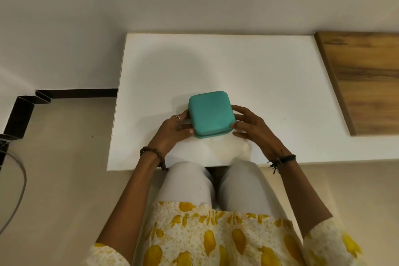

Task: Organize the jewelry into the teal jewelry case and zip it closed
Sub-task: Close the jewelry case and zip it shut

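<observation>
Head view, looking down on a seated person at a white desk (269, 75). The teal case (210, 113) lies flat on the desk, lid down, slightly nearer the desk's 6 o'clock edge than its middle; a thin seam runs along its near side, and whether the zip is drawn cannot be told.

The left hand (172, 131) touches the case at its 9 o'clock side, fingers loosely extended along the wall and the thumb lying near the 7 o'clock corner. A ring (177, 117) sits on one finger of this hand. The right hand (251, 128) touches the case at its 3 o'clock side, fingers spread and fairly straight, the thumb tip at the 5 o'clock corner. Neither hand curls round or pinches the case; both cradle it between them.

A beaded bracelet (151, 153) circles the left wrist, and a dark thread band (282, 160) the right. A wooden panel (364, 80) lies at 3 o'clock of the desk, touching its edge. The person's knees, in pale trousers (216, 185), show at the desk's 6 o'clock edge, with a yellow-patterned top (216, 239) below. A dark skirting strip (75, 93) runs along the wall at 9 o'clock.
</observation>
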The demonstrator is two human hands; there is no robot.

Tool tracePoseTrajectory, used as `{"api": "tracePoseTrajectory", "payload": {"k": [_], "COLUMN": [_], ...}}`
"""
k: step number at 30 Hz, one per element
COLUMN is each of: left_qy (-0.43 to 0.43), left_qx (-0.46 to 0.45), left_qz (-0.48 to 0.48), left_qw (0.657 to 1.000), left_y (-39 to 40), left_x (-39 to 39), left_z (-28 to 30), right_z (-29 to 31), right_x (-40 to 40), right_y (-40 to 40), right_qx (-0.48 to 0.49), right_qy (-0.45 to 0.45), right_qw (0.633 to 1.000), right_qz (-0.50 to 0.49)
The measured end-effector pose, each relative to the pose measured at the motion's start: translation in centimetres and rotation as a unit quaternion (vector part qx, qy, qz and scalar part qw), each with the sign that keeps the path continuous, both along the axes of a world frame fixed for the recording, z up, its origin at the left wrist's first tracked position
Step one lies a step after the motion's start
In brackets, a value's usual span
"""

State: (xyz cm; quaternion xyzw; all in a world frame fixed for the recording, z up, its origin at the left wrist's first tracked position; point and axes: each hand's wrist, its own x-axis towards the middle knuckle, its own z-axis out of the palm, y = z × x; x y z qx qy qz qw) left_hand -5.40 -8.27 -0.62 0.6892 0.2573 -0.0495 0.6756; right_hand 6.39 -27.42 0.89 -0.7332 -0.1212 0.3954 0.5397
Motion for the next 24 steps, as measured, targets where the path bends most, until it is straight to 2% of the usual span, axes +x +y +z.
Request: {"api": "tracePoseTrajectory", "payload": {"k": [5,11,13,18,24], "left_qy": [-0.017,-0.034,-0.039,-0.062,-0.120], "left_qx": [-0.068,-0.183,-0.197,-0.257,-0.239], "left_qz": [0.040,0.079,0.109,0.199,0.348], "left_qw": [0.997,0.979,0.974,0.944,0.899], "left_y": [-1.0,-1.9,-2.6,-5.7,-10.4], "left_x": [-0.6,-1.3,-1.5,-2.3,-4.5], "left_z": [-0.1,2.0,3.6,8.6,13.4], "right_z": [0.1,2.0,3.7,7.8,12.9], "right_x": [-1.9,-2.8,-3.3,-5.7,-11.4], "right_y": [1.6,1.1,0.7,0.1,-0.9], "right_qx": [-0.007,0.045,0.069,0.107,0.145], "right_qy": [-0.052,0.035,0.051,0.012,-0.030], "right_qw": [0.995,0.988,0.983,0.971,0.960], "right_qz": [-0.083,-0.142,-0.165,-0.214,-0.239]}}
